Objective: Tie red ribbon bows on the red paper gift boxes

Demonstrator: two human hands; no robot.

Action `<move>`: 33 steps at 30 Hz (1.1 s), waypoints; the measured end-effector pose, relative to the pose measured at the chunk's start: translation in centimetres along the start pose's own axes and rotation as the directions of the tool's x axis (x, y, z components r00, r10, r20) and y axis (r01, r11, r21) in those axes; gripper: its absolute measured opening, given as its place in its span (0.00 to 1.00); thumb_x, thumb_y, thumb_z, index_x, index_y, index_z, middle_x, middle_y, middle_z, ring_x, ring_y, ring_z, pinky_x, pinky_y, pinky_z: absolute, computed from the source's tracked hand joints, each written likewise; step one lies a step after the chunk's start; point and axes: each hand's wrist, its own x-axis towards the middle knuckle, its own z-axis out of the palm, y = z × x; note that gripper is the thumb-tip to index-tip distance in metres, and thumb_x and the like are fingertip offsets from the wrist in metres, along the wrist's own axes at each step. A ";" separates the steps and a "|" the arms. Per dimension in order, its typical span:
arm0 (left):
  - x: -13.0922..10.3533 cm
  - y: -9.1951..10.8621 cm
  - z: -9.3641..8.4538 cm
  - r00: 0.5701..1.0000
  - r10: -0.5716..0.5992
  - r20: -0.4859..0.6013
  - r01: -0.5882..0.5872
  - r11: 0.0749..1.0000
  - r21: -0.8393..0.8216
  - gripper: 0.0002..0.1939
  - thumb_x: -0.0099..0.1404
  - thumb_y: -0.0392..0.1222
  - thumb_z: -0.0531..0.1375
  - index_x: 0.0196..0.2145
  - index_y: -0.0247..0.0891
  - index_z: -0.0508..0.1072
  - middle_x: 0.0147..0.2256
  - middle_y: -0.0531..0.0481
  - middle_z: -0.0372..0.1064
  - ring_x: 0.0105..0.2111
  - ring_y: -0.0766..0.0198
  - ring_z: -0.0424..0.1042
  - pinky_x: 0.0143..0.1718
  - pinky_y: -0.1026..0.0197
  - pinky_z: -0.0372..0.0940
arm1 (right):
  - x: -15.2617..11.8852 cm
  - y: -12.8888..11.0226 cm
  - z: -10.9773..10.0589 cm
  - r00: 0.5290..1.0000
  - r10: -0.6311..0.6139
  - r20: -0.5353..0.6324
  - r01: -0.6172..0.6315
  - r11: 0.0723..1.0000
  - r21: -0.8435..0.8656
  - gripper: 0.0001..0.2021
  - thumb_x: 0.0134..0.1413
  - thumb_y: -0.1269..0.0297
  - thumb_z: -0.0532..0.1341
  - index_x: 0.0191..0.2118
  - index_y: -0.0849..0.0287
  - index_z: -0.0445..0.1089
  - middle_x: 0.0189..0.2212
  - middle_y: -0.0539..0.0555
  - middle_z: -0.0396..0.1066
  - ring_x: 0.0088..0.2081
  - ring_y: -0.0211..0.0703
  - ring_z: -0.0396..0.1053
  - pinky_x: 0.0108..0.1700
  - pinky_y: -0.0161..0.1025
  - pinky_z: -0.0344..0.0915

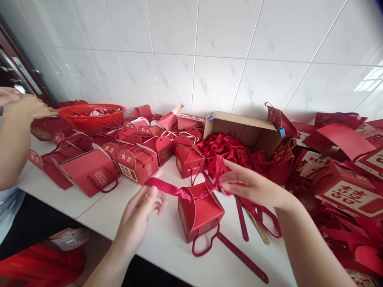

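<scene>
A small red gift box (202, 213) stands on the white table in front of me, with a red cord handle hanging from its near side. A shiny red ribbon (169, 187) runs through the top of the box. My left hand (140, 211) pinches one end of the ribbon between thumb and forefinger, left of the box. On the other side my right hand (249, 181) has its fingers closed about the other end, slightly blurred. A loose dark red strap (242, 257) with holes lies on the table by the box.
Behind is a cardboard box (242, 123) on its side, spilling a heap of red ribbons (227, 149). Several red gift boxes (136, 161) crowd the left, near a red basin (92, 123) of small wrapped items. Another person's hands (26, 105) are at far left. Red packaging (344, 195) piles up right.
</scene>
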 end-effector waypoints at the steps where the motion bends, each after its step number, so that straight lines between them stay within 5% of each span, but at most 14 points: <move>1: 0.6 0.4 0.0 0.999 0.029 -0.029 -0.030 0.998 -0.064 0.24 0.63 0.55 0.59 0.54 0.43 0.71 0.28 0.52 0.65 0.30 0.64 0.62 0.26 0.65 0.60 | 0.5 0.0 0.3 0.998 -0.025 -0.054 0.033 0.989 0.145 0.33 0.55 0.61 0.64 0.65 0.53 0.55 0.44 0.55 0.75 0.43 0.42 0.73 0.45 0.40 0.70; 5: 2.4 1.9 0.0 0.994 0.066 -0.092 -0.081 0.983 -0.166 0.17 0.58 0.52 0.66 0.42 0.41 0.79 0.30 0.51 0.68 0.30 0.66 0.61 0.25 0.67 0.61 | 1.4 -0.3 1.3 0.978 0.026 -0.205 0.092 0.832 0.547 0.20 0.48 0.64 0.70 0.49 0.57 0.73 0.34 0.52 0.77 0.35 0.35 0.74 0.40 0.31 0.71; 10: 4.0 3.4 0.3 0.995 0.094 -0.039 -0.098 0.986 -0.137 0.14 0.55 0.51 0.68 0.35 0.39 0.81 0.27 0.50 0.70 0.30 0.66 0.63 0.27 0.67 0.62 | 0.7 -1.2 0.6 0.955 0.039 -0.295 0.179 0.717 0.674 0.08 0.48 0.64 0.70 0.35 0.58 0.76 0.29 0.49 0.76 0.30 0.31 0.72 0.34 0.26 0.70; 17: 5.2 4.3 1.3 0.999 -0.005 0.038 0.011 0.986 -0.166 0.14 0.54 0.53 0.67 0.30 0.39 0.80 0.34 0.46 0.74 0.33 0.63 0.65 0.24 0.66 0.60 | -0.3 -2.1 -0.5 0.931 0.016 -0.365 0.239 0.729 0.642 0.06 0.48 0.65 0.69 0.30 0.57 0.72 0.28 0.48 0.74 0.30 0.33 0.72 0.35 0.29 0.70; 26: 4.9 3.8 1.3 0.994 -0.067 0.092 0.076 0.992 -0.101 0.15 0.56 0.53 0.65 0.29 0.38 0.80 0.31 0.46 0.74 0.33 0.61 0.67 0.29 0.63 0.61 | -1.3 -2.7 -1.2 0.917 -0.044 -0.396 0.269 0.801 0.534 0.05 0.51 0.65 0.68 0.30 0.56 0.72 0.26 0.48 0.72 0.29 0.34 0.70 0.36 0.32 0.69; 33: 5.7 5.3 1.8 0.994 0.096 0.056 -0.089 0.989 -0.119 0.12 0.57 0.50 0.66 0.27 0.38 0.79 0.37 0.47 0.76 0.34 0.62 0.68 0.33 0.64 0.63 | -1.3 -3.0 -0.8 0.857 -0.111 -0.503 0.366 0.819 0.442 0.05 0.48 0.64 0.70 0.31 0.53 0.74 0.27 0.47 0.73 0.30 0.35 0.70 0.37 0.33 0.69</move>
